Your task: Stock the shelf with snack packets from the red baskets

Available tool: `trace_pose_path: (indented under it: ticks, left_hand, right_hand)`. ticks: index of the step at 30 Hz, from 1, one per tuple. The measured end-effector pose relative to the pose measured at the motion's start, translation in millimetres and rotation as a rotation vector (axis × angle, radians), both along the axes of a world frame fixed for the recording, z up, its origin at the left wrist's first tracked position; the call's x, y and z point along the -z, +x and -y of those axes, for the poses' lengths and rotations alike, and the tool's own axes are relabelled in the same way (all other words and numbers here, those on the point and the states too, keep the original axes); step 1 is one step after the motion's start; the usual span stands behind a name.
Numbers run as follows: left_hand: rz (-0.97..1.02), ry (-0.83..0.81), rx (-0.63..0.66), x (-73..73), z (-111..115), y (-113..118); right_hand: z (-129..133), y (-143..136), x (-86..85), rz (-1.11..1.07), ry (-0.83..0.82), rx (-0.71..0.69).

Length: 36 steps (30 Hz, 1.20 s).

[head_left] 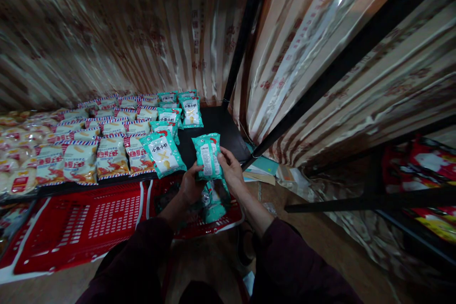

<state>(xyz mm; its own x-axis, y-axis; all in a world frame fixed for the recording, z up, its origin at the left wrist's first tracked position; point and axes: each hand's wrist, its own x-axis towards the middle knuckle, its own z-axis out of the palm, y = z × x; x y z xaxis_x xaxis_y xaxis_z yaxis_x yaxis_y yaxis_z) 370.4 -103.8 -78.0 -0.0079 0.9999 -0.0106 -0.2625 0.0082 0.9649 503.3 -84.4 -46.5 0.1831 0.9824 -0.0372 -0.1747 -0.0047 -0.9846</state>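
Between my two hands is a teal snack bag [207,156], its printed back label turned toward me. My left hand [190,184] grips its lower left edge, and my right hand [231,168] closes on its right side. Just left of it, a teal snack bag with a white front [164,153] stands at the front of the black shelf [221,126]. More teal bags [191,111] stand in rows behind that one. Below my hands, a red basket [228,221] holds several teal bags [214,213], partly hidden by my left arm.
Rows of white and red snack bags [112,154] fill the shelf's middle, with round-looking packs [17,156] at the far left. A second red basket [89,218] sits below. Black shelf posts [320,90] rise at right before a draped curtain [124,28]. Red packs [427,166] lie far right.
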Motion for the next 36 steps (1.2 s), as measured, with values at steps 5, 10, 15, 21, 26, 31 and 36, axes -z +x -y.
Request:
trace_pose_path:
  ticks: [5,10,15,21,26,31,36]
  left_hand:
    - [0.032,-0.023,-0.019,-4.9,1.4,4.7]
    - [0.039,-0.016,0.047,-19.9,-1.0,6.9]
    - [0.223,-0.110,0.090,-22.3,-4.9,11.2]
    - [0.218,-0.115,0.062,-14.9,-6.2,11.5]
    - [0.165,-0.057,0.054,-15.5,-5.1,7.9]
    - [0.210,-0.099,0.076,-17.6,-9.1,9.7]
    - [0.222,-0.107,0.085,-22.5,-9.4,9.8]
  right_hand:
    - [0.7,1.7,3.3,0.068,0.068,-0.003]
    - [0.5,2.9,4.9,0.096,0.113,-0.011]
    - [4.8,5.9,0.7,0.249,0.217,0.028]
    - [9.0,11.9,-7.3,0.637,0.421,-0.021]
    - [9.0,12.8,-8.3,0.678,0.455,-0.032]
    - [9.3,13.9,-6.4,0.837,0.489,0.075]
    - [8.1,12.6,-3.6,0.919,0.521,0.087]
